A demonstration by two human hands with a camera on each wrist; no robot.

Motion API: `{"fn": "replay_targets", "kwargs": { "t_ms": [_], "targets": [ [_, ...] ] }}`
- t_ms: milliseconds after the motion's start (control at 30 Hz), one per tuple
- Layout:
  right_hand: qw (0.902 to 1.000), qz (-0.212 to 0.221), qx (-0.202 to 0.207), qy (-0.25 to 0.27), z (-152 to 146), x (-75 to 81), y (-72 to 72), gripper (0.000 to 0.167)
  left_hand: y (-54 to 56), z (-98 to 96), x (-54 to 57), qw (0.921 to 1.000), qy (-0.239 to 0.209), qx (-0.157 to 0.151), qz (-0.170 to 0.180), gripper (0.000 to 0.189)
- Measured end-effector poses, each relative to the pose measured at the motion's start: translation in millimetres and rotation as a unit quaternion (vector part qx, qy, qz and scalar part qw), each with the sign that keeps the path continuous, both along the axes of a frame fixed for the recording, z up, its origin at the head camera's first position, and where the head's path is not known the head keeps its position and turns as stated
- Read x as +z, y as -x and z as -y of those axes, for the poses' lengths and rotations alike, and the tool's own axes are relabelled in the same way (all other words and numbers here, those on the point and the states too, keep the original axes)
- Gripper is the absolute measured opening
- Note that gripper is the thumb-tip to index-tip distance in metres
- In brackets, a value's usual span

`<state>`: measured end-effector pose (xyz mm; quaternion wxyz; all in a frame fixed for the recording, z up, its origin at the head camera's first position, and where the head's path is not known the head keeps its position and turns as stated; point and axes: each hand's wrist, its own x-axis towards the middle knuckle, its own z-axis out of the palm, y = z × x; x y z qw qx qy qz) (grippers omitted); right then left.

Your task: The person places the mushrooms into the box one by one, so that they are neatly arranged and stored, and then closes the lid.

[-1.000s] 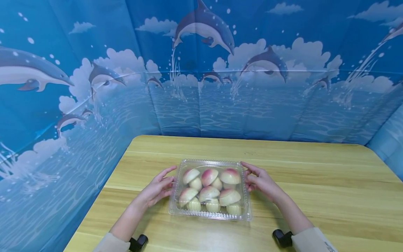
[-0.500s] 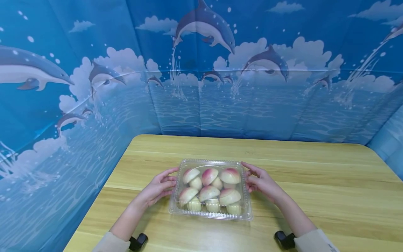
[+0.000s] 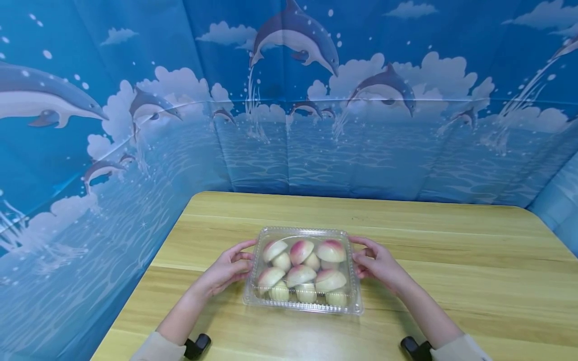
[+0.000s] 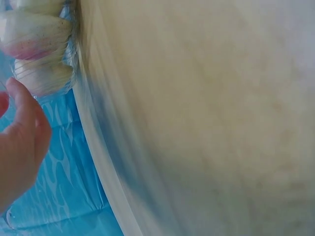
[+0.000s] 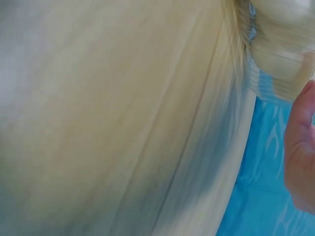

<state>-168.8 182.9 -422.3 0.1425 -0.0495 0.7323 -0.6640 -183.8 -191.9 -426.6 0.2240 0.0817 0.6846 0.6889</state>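
A clear plastic clamshell box rests on the wooden table, its lid down. Through the lid show several pale mushroom-shaped pieces with pink-tinged caps. My left hand is at the box's left side, fingers spread and slightly bent, the tips touching the edge. At the right side, my right hand has its fingertips against the edge, the index finger near the far corner. Both wrist views catch part of the box, with fingers beside it on the left and a finger on the right.
The wooden table has rounded far corners and stretches out to the right. Behind and to the left hangs a blue curtain printed with dolphins. Each wrist wears a black device.
The left fingers have come closer to the box's left edge. My right hand has shifted slightly right, its index finger now lower at the corner. The box has hardly moved.
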Motion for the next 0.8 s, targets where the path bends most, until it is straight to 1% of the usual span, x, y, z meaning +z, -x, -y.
{"fn": "replay_targets", "kwargs": {
  "t_ms": [133,267,433,533,667,800],
  "targets": [
    [0.9999,0.007,-0.013,0.002,-1,2.0,-1.9,0.052,-3.8,-1.2,2.9,0.9998,0.016,0.008,-0.010,0.066],
    [0.9999,0.010,-0.008,0.003,-2,5.0,-5.4,0.054,-7.1,-2.0,2.9,0.9992,0.030,0.012,-0.024,0.064],
    [0.9995,0.002,0.033,-0.002,-5,7.6,-12.7,0.060,-11.2,-4.8,2.3,0.9983,0.034,0.032,-0.035,0.055],
    [0.9985,-0.003,0.055,-0.005,-7,7.1,-17.4,0.065,-13.6,-6.2,2.7,0.9979,0.036,0.043,-0.034,0.052],
    [0.9974,0.004,0.072,-0.002,-8,6.4,-24.4,0.072,-14.6,-6.2,2.7,0.9978,0.036,0.045,-0.033,0.053],
    [0.9946,0.017,0.102,0.008,-8,7.0,-31.7,0.081,-14.0,-4.6,1.2,0.9982,0.033,0.038,-0.033,0.053]
  ]
}}
